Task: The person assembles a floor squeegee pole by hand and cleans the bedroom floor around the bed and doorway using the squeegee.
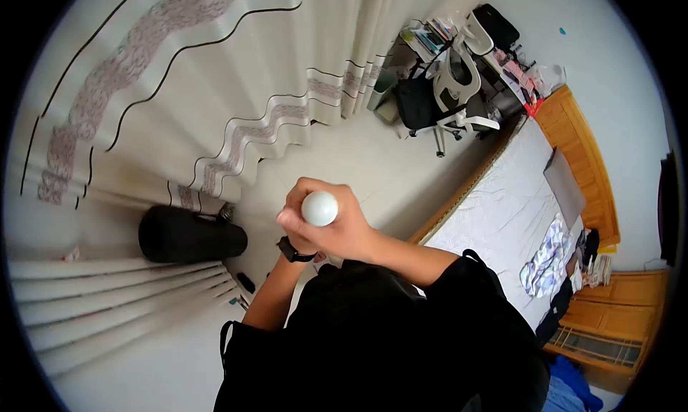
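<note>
White object (319,209), round-ended: where is it?

In front of the person's body, above the pale floor (358,154). Rounded end faces the view; the rest runs out of sight beneath the grip. Length and kind: unknown. Seen end-on, so can't say upright or tilted.

Who has it?

Right hand (352,215). Fingers (304,186) curled snugly about it, thumb lapped across the near side. No gap showing.

And the other?

Left hand (299,240), tucked below the right, mostly hidden. Dark watch (294,250) at that wrist. Can't tell how far its fingers are closed, nor whether they have hold of the same piece lower down.

Step in hand?

A two-armed hold, I'd judge: both forearms come in to one spot, right hand bearing the visible end.

Next move calls for what?

My reading: firm right grip, wrists working together, object lined up before any effort goes into it. Anything wide would want watching. Bed (494,204) to the right, black case (190,234) to the left, chair (459,89) farther off, all apart from the hands.
</note>
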